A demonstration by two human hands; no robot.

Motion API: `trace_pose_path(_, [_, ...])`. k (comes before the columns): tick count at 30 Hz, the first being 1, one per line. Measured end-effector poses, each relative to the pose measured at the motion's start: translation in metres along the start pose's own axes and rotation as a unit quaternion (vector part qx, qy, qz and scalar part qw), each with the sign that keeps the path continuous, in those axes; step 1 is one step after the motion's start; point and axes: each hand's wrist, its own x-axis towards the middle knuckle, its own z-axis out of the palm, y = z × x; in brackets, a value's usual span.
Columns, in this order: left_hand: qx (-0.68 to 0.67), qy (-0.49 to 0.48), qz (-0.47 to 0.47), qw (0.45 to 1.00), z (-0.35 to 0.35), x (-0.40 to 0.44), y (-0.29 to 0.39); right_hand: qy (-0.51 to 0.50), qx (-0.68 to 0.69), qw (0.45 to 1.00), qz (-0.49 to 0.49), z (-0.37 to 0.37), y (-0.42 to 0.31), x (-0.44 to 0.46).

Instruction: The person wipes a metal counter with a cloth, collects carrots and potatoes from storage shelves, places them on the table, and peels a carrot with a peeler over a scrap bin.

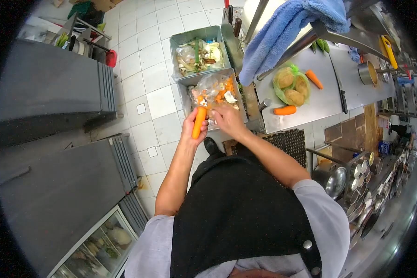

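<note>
My left hand (192, 127) is wrapped round an orange carrot (199, 122) above the near waste bin (184, 95). Beside the carrot's upper end is my right hand (228, 119), its fingers bent and smeared by motion; what it holds, if anything, is too blurred to make out. Orange peelings (224, 88) and clear plastic lie in that bin. On the steel table to the right, two more carrots, one at the near edge (285, 110) and one farther back (314, 79), rest around a green net bag of potatoes (293, 86).
A second waste bin (173, 44) adjoins the near one. A knife (343, 99) lies on the steel table (319, 111). A blue towel (282, 34) hangs from a rail over the table's left side. Grey cabinets (55, 88) stand at left, pots (336, 182) at lower right.
</note>
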Motion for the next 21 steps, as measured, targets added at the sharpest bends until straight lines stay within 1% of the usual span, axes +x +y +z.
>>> trace_pose_path(1, [0.012,0.026,0.011,1.000,0.006,-0.003,-0.001,-0.009,-0.025,1.000,0.015,0.004,0.009,0.008])
trace_pose_path(3, [0.037,0.079,0.030,0.996,0.023,-0.012,-0.004,0.001,0.009,0.999,0.032,-0.001,0.004,0.003])
trace_pose_path(4, [0.053,0.080,0.030,0.995,0.018,-0.011,-0.003,0.005,0.024,0.999,0.039,-0.006,-0.001,0.001])
trace_pose_path(7, [0.100,0.088,0.034,0.990,0.004,-0.008,0.001,-0.032,-0.005,0.998,-0.045,-0.022,-0.033,-0.026])
trace_pose_path(8, [0.113,0.095,0.036,0.988,0.004,-0.008,0.000,0.031,0.021,0.997,-0.070,-0.013,-0.034,-0.026])
trace_pose_path(10, [0.118,0.095,0.044,0.987,0.007,-0.011,-0.002,-0.031,-0.019,0.999,-0.001,0.006,0.005,-0.004])
trace_pose_path(11, [0.110,0.089,0.050,0.989,0.009,-0.013,-0.004,-0.061,-0.038,0.997,0.034,0.007,0.010,0.007])
trace_pose_path(12, [0.104,0.082,0.057,0.990,0.012,-0.015,-0.003,-0.053,-0.025,0.998,0.029,0.008,0.012,0.007])
trace_pose_path(14, [0.082,0.089,0.052,0.991,0.005,-0.011,-0.002,-0.038,0.001,0.999,0.026,-0.009,-0.012,0.001])
trace_pose_path(15, [0.069,0.092,0.050,0.992,0.002,-0.009,-0.002,-0.017,0.006,1.000,-0.006,-0.014,-0.025,-0.007])
trace_pose_path(16, [0.083,0.085,0.040,0.992,0.001,-0.008,0.000,0.004,0.010,0.999,-0.039,-0.017,-0.039,-0.018])
trace_pose_path(18, [0.112,0.070,0.018,0.991,-0.003,-0.011,0.005,0.015,0.034,0.998,-0.045,-0.008,-0.037,-0.022])
trace_pose_path(21, [0.141,0.043,0.044,0.988,0.007,-0.017,0.004,-0.058,-0.068,0.995,0.044,0.002,0.003,0.018])
